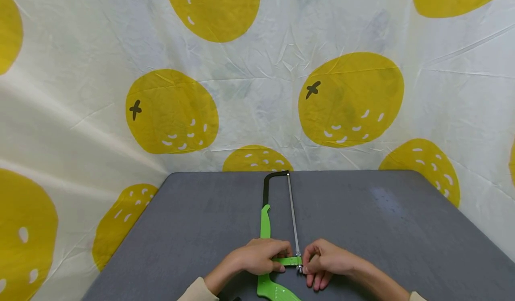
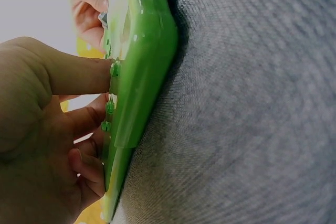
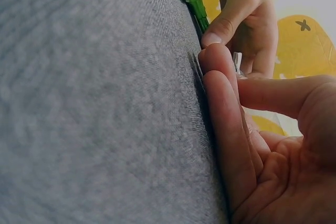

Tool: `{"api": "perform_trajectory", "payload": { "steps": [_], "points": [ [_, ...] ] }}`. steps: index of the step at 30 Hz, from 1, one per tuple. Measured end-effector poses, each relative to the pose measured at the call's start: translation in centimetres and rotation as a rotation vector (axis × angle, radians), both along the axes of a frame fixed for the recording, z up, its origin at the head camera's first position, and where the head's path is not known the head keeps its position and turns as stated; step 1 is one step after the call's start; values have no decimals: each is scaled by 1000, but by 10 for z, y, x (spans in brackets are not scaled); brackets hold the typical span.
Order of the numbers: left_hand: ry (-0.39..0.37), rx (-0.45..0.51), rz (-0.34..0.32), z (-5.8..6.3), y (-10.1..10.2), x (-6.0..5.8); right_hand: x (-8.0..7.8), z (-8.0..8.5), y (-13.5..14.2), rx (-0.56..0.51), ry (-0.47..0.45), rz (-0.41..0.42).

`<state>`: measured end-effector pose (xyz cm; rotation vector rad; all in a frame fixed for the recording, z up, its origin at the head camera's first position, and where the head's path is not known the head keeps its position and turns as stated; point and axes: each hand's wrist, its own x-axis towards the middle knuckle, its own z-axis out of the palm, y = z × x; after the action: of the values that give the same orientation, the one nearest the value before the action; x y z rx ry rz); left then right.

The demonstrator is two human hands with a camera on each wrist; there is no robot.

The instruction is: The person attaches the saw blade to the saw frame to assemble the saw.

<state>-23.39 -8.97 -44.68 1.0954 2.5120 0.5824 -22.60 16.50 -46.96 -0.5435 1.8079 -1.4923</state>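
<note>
A hacksaw with a green handle [image 1: 265,222] lies flat on the grey table, its black frame [image 1: 266,191] bending round at the far end. Along its right side runs a thin silver blade [image 1: 293,216]. My left hand [image 1: 263,254] reaches over the handle and grips the short green crosspiece [image 1: 289,261], thumb on the near side. At the outer end of that crosspiece is a small metal wing nut [image 1: 299,269], which my right hand [image 1: 326,260] pinches between thumb and forefinger. In the right wrist view, a silver wing of the nut [image 3: 238,61] shows beside the fingers.
The grey cloth-covered table [image 1: 342,211] reaches back to a white curtain [image 1: 257,108] printed with yellow fruit. A small dark object [image 1: 236,298] shows at the bottom edge of the head view, left of the handle.
</note>
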Motion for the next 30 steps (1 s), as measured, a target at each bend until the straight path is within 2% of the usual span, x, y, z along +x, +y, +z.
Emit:
{"api": "perform_trajectory", "payload": {
  "steps": [11,15,30],
  "points": [
    [-11,-10,13,-1,0,0,0,4,-2,21,23,-1],
    [-16,-12,10,-1,0,-1,1,5,-3,34,7,-22],
    [-15,-7,9,-2,0,-1,5,4,-7,71,61,-63]
  ]
}}
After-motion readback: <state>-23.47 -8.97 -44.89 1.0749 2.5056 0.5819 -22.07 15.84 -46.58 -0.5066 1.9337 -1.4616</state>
